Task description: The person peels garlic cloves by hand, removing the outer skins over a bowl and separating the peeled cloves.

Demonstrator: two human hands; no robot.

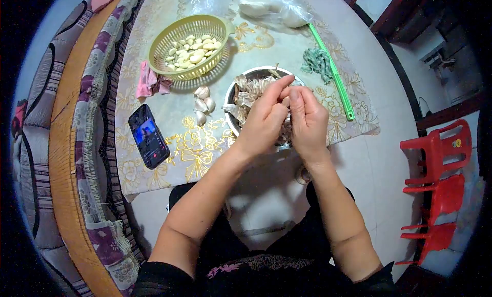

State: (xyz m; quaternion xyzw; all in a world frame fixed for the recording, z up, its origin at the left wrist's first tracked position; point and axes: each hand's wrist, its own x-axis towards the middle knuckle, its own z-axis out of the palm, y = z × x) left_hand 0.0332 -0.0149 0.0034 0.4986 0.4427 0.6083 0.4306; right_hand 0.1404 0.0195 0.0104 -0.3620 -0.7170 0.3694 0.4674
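Note:
My left hand (265, 115) and my right hand (307, 117) meet at the fingertips above a round bowl (229, 121) full of dry garlic skins (247, 92). Fingers of both hands are closed in a pinch, and whatever lies between them is too small or hidden to name. Left of the bowl, several unpeeled garlic cloves (203, 103) lie on the tablecloth. Behind them stands a yellow-green basket (159, 51) holding many peeled cloves (192, 53).
A phone (148, 135) with a lit screen lies at the left front. Pink cloth (149, 80) is beside the basket. A green stick (335, 76), green cloth (318, 64) and plastic bags (277, 9) lie at the back and right. Red chairs (435, 153) stand on the floor.

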